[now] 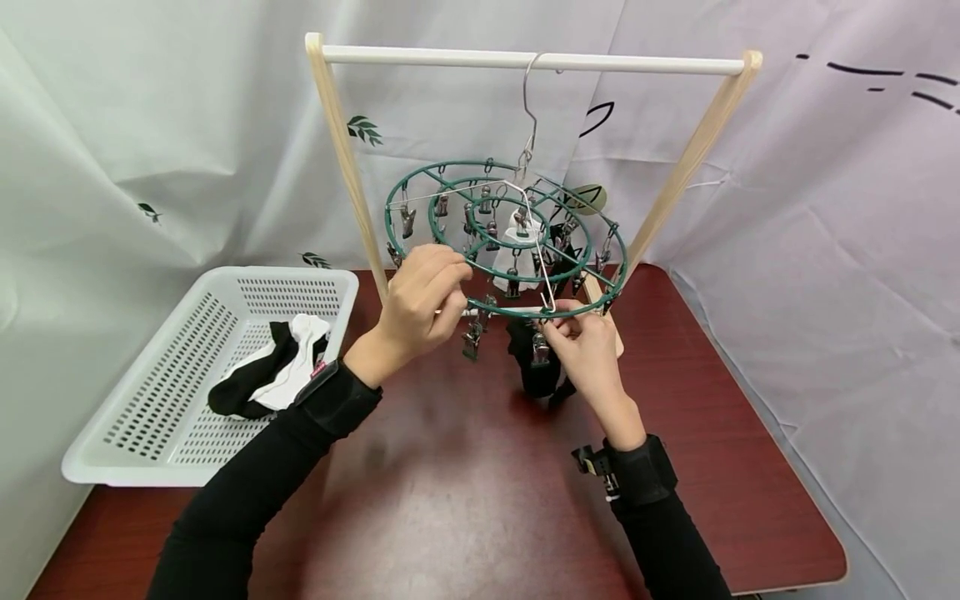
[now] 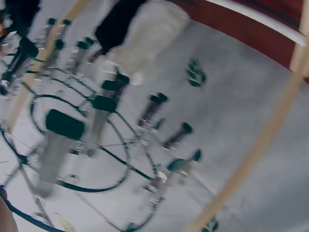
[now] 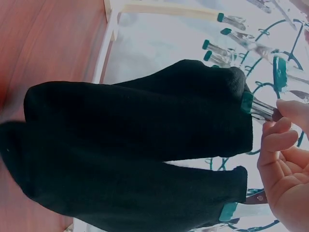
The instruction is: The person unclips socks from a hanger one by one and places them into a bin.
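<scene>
Right wrist view: right hand (image 3: 287,162) pinches one clip (image 3: 261,110), two black socks (image 3: 135,121) hanging.
Head view: left hand (image 1: 422,296) by one green hanger (image 1: 508,245); its grip, I cannot tell.

No readable text, labels or numbers, though blur may mislead

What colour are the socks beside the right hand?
Black; the socks show best in the right wrist view.

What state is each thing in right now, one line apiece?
Clip hanger, hooked on the rail.
Black socks, hanging from clips.
White sock, clipped up, hanging.
Basket, upright on the table, holding loose socks.
Right hand, pinching a clip on a black sock.
Left hand, raised beside the hanger; whether it holds anything is unclear.
</scene>
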A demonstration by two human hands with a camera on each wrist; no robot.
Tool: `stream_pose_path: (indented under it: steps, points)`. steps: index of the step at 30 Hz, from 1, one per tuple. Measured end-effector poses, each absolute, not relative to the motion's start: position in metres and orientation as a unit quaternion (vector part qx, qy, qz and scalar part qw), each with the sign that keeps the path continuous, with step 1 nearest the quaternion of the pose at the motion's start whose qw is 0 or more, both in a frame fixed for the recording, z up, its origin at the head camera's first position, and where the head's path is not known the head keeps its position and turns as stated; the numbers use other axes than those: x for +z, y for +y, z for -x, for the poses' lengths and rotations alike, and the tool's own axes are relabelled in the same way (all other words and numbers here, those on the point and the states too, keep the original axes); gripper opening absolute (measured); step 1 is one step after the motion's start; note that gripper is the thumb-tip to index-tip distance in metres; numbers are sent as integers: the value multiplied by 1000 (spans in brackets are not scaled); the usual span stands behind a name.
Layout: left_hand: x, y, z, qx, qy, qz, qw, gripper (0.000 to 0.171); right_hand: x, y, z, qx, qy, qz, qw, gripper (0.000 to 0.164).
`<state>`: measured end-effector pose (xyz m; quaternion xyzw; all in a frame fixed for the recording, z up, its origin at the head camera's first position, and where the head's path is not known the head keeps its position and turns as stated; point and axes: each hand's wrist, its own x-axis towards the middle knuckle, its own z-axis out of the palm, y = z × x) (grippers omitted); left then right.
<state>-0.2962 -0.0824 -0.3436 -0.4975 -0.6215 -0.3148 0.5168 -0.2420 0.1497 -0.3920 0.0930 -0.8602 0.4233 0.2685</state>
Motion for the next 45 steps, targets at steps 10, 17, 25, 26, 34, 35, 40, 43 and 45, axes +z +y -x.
stream_pose_path:
  steps: [10,17,25,26,34,35,40,43,45]
  points:
    - [-348,-65,284,-303,-652,537,440,18,-391,144,240,433,-856,-99,265,19]
    - [-357,-62,284,-296,-670,529,428,15,-393,141,237,435,-854,-97,267,19]
    - [-363,-64,288,-291,-680,515,433,17,-396,141,238,419,-851,-113,294,18]
    - [-363,-65,288,-292,-682,513,432,16,-396,140,238,417,-852,-116,295,19]
    - [-363,-73,283,-313,-667,486,469,15,-393,137,239,422,-845,-124,303,18]
    - [-364,-73,280,-322,-656,478,488,16,-393,136,239,422,-846,-123,303,18]
    - [-376,-69,262,-379,-582,454,559,16,-392,135,239,418,-850,-111,301,16]
    - [-398,-69,252,-402,-603,475,499,17,-393,135,239,418,-852,-108,296,16]
    - [-417,-71,247,-407,-659,473,420,19,-393,134,239,420,-852,-108,293,16]
